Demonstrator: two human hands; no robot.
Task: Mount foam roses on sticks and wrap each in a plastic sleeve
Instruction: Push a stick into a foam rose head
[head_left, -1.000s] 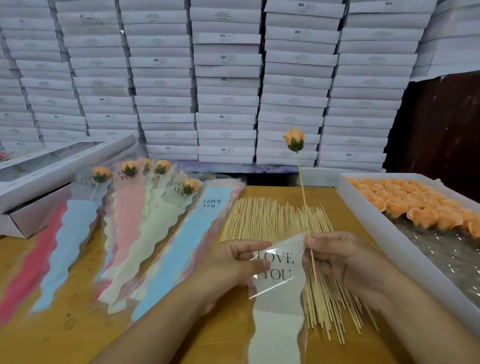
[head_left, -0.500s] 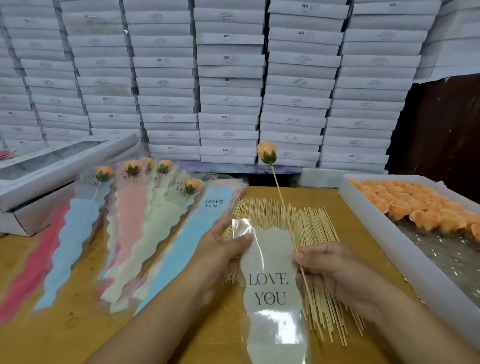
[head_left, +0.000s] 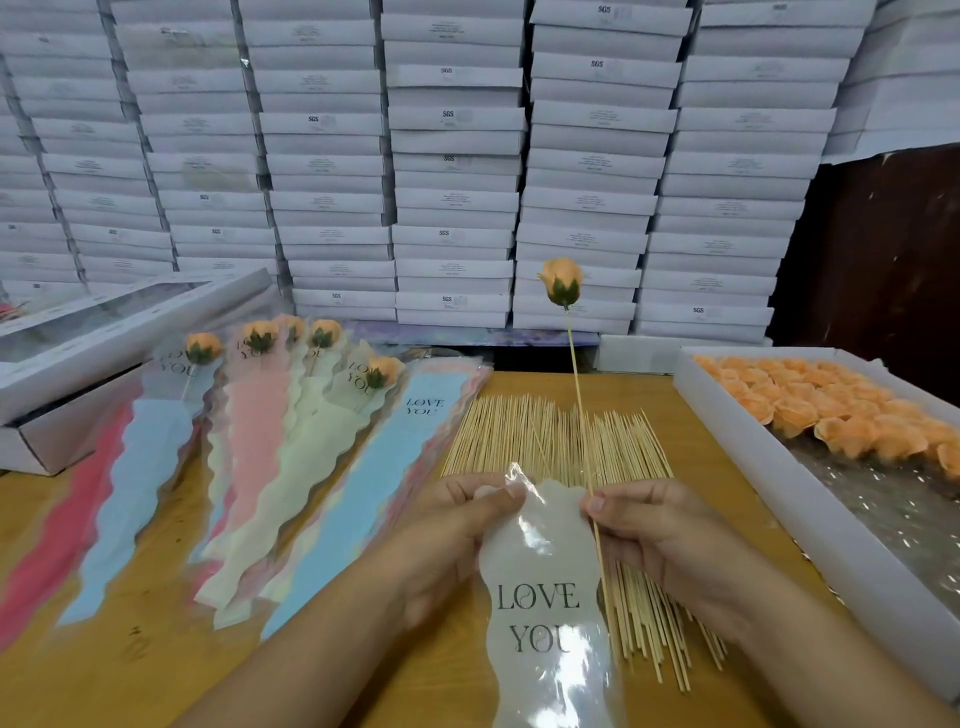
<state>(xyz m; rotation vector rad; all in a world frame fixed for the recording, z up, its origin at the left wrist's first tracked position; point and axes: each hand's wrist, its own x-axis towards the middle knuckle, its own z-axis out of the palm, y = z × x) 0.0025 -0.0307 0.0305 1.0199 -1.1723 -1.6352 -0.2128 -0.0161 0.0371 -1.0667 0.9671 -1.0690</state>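
Observation:
An orange foam rose (head_left: 561, 281) stands upright on a thin wooden stick (head_left: 581, 410). My right hand (head_left: 660, 540) pinches that stick low down, its lower end beside the sleeve's right edge. My left hand (head_left: 457, 535) pinches the top left edge of a clear plastic sleeve (head_left: 545, 597) printed "LOVE YOU". The sleeve hangs down between my hands, over a pile of bare sticks (head_left: 561, 441) on the wooden table (head_left: 156, 649).
Several wrapped roses (head_left: 260, 338) lie on a fan of coloured sleeves (head_left: 249, 467) at the left. A white tray (head_left: 779, 478) of loose orange rose heads (head_left: 841, 415) sits at the right. A windowed box (head_left: 104, 332) lies far left. Stacked white boxes (head_left: 457, 156) wall off the back.
The sleeve slid up and then down in my left hand. The rose on its stick swung left, then back right, and now stands upright with the stick's lower end beside the sleeve.

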